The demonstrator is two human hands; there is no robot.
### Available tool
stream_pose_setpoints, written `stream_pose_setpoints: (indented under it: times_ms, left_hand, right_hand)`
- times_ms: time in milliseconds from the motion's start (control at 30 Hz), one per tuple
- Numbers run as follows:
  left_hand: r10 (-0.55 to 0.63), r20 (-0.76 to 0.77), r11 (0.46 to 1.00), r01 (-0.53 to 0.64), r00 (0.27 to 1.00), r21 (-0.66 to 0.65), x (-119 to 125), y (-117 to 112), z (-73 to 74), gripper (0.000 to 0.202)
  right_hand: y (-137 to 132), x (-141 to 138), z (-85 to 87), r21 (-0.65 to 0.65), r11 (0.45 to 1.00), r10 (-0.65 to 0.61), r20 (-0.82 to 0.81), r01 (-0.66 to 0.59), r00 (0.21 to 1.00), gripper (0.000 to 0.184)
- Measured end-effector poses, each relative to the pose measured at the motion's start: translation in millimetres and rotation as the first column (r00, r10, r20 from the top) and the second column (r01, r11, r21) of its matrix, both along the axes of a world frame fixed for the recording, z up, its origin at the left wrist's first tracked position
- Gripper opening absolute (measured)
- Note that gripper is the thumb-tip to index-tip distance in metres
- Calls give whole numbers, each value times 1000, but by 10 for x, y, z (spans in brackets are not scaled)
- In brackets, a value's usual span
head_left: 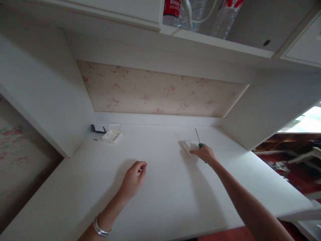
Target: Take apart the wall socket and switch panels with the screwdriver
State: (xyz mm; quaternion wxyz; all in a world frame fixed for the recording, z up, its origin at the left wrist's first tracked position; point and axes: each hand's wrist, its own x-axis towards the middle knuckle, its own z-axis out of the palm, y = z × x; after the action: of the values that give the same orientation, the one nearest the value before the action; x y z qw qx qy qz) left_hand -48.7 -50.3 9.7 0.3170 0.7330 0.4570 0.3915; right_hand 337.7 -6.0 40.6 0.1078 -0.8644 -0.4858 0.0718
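My right hand (206, 154) is closed around the green handle of a screwdriver (200, 145), whose thin metal shaft points away toward the back of the desk. Its thumb reaches over a small white box-like piece (187, 147) on the desktop; whether it touches or grips that piece I cannot tell. Over the left-centre of the desk, my left hand (133, 177) is curled with thumb and fingertips together. Anything in that pinch is too small or hidden to name. A silver bracelet circles the left wrist.
Toward the back left of the white desk (160, 207) lie an open white square box (112, 136), a dark bracket-like piece (98, 130) and a tiny dark bit (95, 139). Side panels enclose the desk. Overhead, a shelf (220, 42) holds plastic bottles (227, 18) and a white cable (188, 13).
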Motion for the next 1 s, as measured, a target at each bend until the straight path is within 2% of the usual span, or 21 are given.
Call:
stream_pose_setpoints:
  times_ms: [133,300,400,467,567,733,800,833,900,1000]
  left_hand:
    - [-45,-50,999,46,998,15,35,-58,-27,28]
    - [-20,-183,999,28,983,39,72,-119,-151,89]
    - [18,-185,1000,-14,983,21,84,-111,-202,104]
    - [61,-168,997,-54,984,47,71,-80,-200,101]
    - [91,-137,993,-79,986,88,21,-22,-146,82]
    - [101,-13,989,-99,995,105,-41,2,40,49]
    - [76,76,996,-78,994,34,-37,-23,126,33]
    - [58,120,998,-55,991,-23,-30,-39,163,31]
    - [40,187,991,-14,982,-135,-9,-71,217,33]
    - [46,242,975,9,969,-223,10,-90,251,37]
  right_hand:
    - [-217,-798,34,83,989,127,-30,-124,992,55]
    - [-459,-1656,67,203,940,306,-146,-275,941,54]
    - [-534,-1968,61,281,901,389,-182,-332,903,51]
    - [-553,-2080,57,288,899,401,-239,-330,884,48]
    - [-565,-2138,57,286,916,373,-348,-282,860,45]
    - [-649,-2150,53,433,877,411,-456,-206,789,56]
    - [-706,-2175,50,498,844,456,-478,-196,751,61]
    - [-734,-2193,51,523,828,483,-482,-202,732,62]
    - [-782,-2235,55,565,794,536,-479,-223,695,62]
    - [-824,-2293,59,604,762,592,-505,-233,628,64]
